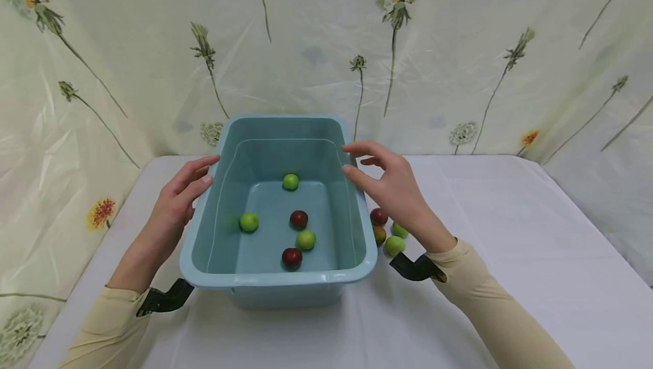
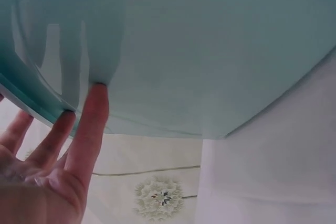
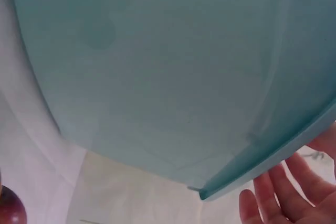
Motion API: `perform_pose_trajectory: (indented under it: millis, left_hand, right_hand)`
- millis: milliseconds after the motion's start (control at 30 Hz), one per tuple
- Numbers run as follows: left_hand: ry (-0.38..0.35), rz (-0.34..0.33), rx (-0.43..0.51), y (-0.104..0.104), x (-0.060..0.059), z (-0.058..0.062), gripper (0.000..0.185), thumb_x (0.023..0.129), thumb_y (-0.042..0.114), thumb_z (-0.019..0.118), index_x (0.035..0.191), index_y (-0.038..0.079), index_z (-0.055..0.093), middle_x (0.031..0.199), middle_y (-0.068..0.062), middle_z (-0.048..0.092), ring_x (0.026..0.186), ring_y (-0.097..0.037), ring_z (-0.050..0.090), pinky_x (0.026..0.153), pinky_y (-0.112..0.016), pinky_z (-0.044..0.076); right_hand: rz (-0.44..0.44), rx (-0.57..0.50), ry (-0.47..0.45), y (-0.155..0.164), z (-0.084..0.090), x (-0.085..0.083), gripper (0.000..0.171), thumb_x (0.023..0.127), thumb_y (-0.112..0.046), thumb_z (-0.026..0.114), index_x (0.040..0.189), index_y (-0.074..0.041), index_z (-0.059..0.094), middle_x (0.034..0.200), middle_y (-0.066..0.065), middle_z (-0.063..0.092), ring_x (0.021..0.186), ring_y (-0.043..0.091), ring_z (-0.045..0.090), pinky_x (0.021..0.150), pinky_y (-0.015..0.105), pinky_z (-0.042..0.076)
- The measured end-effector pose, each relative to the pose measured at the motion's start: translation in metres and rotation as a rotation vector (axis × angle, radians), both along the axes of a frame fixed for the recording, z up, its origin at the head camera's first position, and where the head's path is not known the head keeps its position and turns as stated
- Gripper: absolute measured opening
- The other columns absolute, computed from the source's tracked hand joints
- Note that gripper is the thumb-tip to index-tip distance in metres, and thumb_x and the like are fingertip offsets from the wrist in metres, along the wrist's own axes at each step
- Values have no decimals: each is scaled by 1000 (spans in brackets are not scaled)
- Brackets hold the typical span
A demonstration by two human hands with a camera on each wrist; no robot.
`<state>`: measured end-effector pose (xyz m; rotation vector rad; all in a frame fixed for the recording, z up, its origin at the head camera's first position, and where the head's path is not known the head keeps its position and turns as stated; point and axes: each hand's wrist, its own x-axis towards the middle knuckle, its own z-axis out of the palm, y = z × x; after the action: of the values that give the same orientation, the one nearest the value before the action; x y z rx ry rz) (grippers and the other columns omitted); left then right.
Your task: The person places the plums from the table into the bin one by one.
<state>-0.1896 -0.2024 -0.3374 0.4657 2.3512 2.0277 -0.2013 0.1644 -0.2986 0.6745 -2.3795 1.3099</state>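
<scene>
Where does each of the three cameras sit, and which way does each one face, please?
Head: worn high, looking forward and down at the blue tub of fruit on the white table; both hands and sleeves show.
Left wrist: beside the tub, facing its outer wall; the left hand touches it with straight fingertips.
Right wrist: low, facing the tub's opposite wall; open right hand under the rim.
All views share the tub.
</scene>
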Motion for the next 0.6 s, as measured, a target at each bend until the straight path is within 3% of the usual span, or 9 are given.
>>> perform_pose_trajectory:
  millis: [333, 600]
  left_hand:
    - [11, 33, -68, 2, 2, 7, 47, 104, 40, 46, 148, 25, 44, 147, -11, 42, 118, -24, 52, 80, -38, 52]
    - [14, 52, -62, 4, 3, 9, 45, 104, 39, 46, 146, 24, 46, 147, -12, 43, 118, -23, 52, 81, -40, 51]
  right_hand:
    - [-28, -52, 6, 13, -6, 5, 33, 94, -15, 69, 126, -10, 65, 122, 0, 65, 109, 14, 58, 94, 42, 45]
    - [-80, -52, -26, 27, -18, 10, 33, 94, -10, 66, 127, -7, 63, 125, 3, 63, 107, 20, 59, 94, 45, 45]
